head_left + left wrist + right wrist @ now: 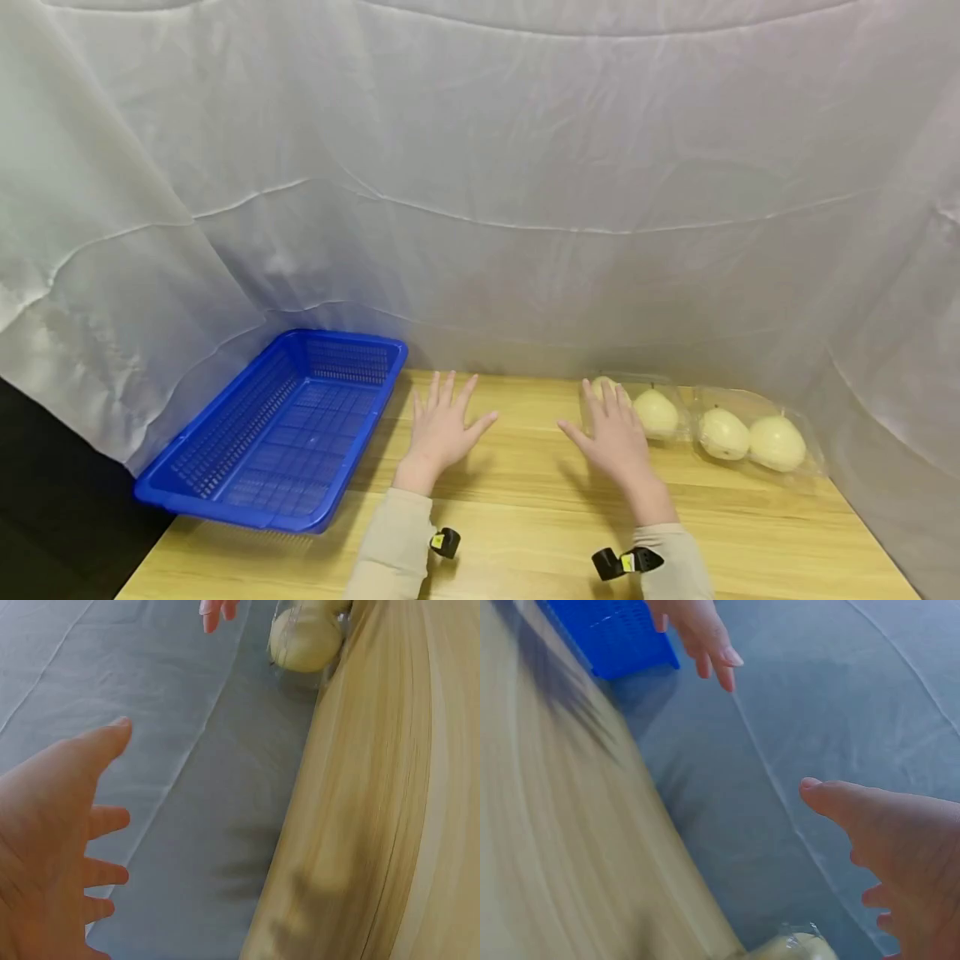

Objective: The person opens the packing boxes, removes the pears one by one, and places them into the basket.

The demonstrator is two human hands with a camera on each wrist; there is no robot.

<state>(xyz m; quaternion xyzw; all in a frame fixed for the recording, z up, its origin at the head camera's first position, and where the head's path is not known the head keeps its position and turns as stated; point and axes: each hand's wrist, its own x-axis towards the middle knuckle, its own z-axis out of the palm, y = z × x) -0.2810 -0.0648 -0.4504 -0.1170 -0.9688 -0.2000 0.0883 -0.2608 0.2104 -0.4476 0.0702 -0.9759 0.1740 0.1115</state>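
Both hands hover over the wooden table with fingers spread, and neither holds anything. My left hand (pixel 438 429) is a little right of the blue plastic basket (pixel 397 392). In the head view my right hand (pixel 617 433) partly covers a pear (pixel 602 386) in a clear plastic pack. Beside that one, in the same pack, lies a second pale yellow pear (pixel 656 414). Farther right another clear pack holds two more, a left pear (pixel 723 433) and a right pear (pixel 777 443). The basket's visible inside holds nothing.
The wooden table (pixel 510 533) ends at a grey-white cloth (pixel 525 192) hanging behind it and along both sides. Near the table's left edge the basket stands at a slant. A dark area (pixel 52 500) lies beyond that edge.
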